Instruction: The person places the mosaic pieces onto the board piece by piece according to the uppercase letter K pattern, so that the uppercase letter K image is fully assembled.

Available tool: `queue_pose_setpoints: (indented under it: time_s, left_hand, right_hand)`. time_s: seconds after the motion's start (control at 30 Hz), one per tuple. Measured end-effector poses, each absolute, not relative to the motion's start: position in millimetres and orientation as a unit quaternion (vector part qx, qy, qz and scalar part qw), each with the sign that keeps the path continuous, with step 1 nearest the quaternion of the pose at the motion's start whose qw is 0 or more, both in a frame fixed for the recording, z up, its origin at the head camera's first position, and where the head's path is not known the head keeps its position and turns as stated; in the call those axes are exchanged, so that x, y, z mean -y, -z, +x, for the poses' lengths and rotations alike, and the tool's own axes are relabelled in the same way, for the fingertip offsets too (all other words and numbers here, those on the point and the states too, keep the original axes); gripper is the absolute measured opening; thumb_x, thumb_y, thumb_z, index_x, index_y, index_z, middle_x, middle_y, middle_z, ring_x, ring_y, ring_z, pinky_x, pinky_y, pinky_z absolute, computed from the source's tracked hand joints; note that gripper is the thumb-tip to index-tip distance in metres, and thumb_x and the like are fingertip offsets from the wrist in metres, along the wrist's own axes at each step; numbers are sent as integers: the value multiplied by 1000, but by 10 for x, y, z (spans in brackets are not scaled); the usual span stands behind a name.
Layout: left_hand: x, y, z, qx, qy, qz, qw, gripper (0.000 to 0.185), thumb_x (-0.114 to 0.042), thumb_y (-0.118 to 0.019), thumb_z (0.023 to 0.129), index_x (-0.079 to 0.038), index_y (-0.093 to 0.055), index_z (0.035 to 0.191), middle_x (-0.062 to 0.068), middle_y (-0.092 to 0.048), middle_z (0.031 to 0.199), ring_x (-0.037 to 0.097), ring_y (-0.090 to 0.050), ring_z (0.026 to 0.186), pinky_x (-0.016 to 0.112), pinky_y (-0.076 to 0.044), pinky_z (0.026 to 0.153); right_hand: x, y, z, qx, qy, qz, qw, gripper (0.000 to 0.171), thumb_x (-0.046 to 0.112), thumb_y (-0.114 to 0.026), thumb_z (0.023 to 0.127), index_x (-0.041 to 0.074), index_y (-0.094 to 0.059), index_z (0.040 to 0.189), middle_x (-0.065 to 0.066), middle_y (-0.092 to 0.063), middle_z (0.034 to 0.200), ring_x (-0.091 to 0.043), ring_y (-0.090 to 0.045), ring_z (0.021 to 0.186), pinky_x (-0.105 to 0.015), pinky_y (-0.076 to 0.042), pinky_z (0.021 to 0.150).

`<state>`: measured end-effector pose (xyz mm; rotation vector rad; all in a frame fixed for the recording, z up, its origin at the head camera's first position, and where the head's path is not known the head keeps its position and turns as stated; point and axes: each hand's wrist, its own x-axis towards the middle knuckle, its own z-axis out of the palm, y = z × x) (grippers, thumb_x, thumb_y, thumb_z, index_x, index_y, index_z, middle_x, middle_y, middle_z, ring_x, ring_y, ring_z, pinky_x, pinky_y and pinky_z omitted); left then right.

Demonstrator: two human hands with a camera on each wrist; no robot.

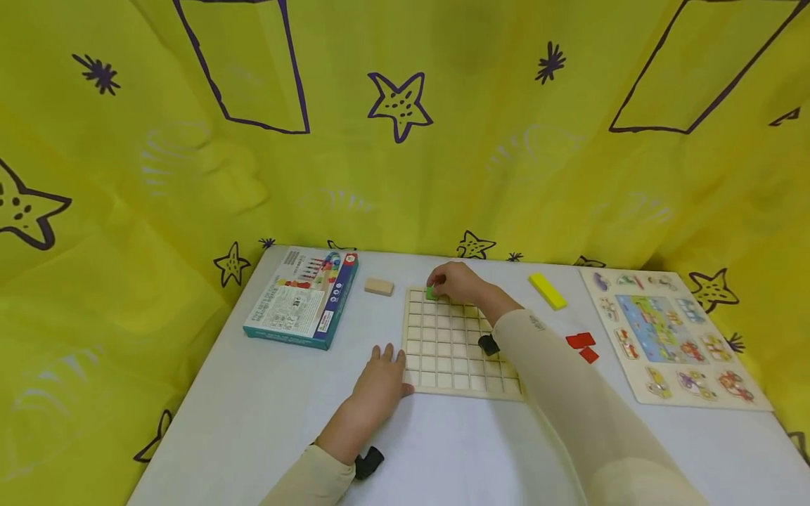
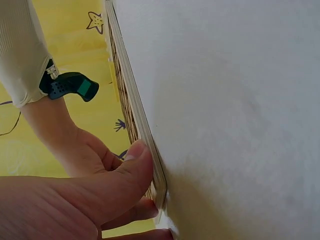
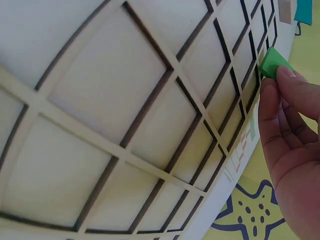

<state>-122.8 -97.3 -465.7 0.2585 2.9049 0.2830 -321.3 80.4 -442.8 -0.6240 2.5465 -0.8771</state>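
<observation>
A wooden grid board [image 1: 444,346] lies on the white table. My right hand [image 1: 460,282] pinches a small green tile [image 3: 273,61] between thumb and fingers at the board's far left corner. In the head view the same green tile [image 1: 430,292] shows just beside the fingertips, over a corner cell; whether it touches the bottom of that cell cannot be seen. My left hand [image 1: 378,383] rests at the near left corner, fingers extended along the left side. In the left wrist view its thumb [image 2: 135,162] lies against the board's near edge.
Behind the board to the left are a tan block [image 1: 379,286] and a flat box [image 1: 302,299]. On the right lie a yellow bar [image 1: 547,291], several red pieces [image 1: 580,341] and a picture puzzle board [image 1: 673,344]. A yellow patterned cloth [image 1: 405,183] hangs behind the table.
</observation>
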Motion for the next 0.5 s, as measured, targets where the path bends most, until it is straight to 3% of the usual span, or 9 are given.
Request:
queue_pose_setpoints:
  time_s: [0.13, 0.3, 0.37, 0.4, 0.5]
  left_hand:
    - [963, 4657, -1214, -986, -96, 86, 105, 67, -33, -78, 87, 4, -57, 139, 27, -49, 145, 48, -44, 135, 48, -45, 106]
    - [956, 4640, -1201, -986, -100, 86, 103, 66, -33, -77, 88, 5, -57, 138, 27, -50, 145, 48, -45, 135, 49, -46, 105]
    - [952, 4640, -1192, -986, -97, 88, 104, 66, -33, -77, 88, 4, -57, 139, 27, -49, 145, 48, -44, 135, 48, -46, 105]
    - [950, 4641, -1191, -986, -96, 89, 104, 66, -33, -76, 89, 4, -56, 139, 27, -49, 146, 48, -44, 135, 48, -46, 105]
    - [950, 4647, -1196, -986, -92, 92, 101, 66, -33, -76, 89, 5, -56, 139, 28, -49, 145, 48, -44, 135, 48, -46, 105]
  right_hand:
    - [-768, 4472, -3208, -903, 311, -226, 192, 13, 8, -66, 98, 5, -73, 108, -7, -70, 99, -18, -61, 81, -32, -52, 74]
    - [-756, 4536, -3222, -905, 304, -227, 191, 12, 7, -67, 97, 5, -73, 107, -7, -69, 100, -19, -60, 85, -32, -52, 76]
    - [-761, 4566, -3214, -907, 303, -227, 187, 12, 7, -67, 97, 5, -73, 107, -7, -69, 101, -21, -61, 91, -36, -53, 83]
    - [-764, 4574, -3209, -906, 304, -228, 185, 11, 6, -67, 97, 5, -73, 106, -7, -69, 101, -22, -62, 94, -39, -51, 93]
    - [-770, 4586, -3193, -907, 304, -237, 172, 9, 6, -67, 97, 5, -74, 103, -6, -72, 101, -26, -64, 104, -51, -28, 117]
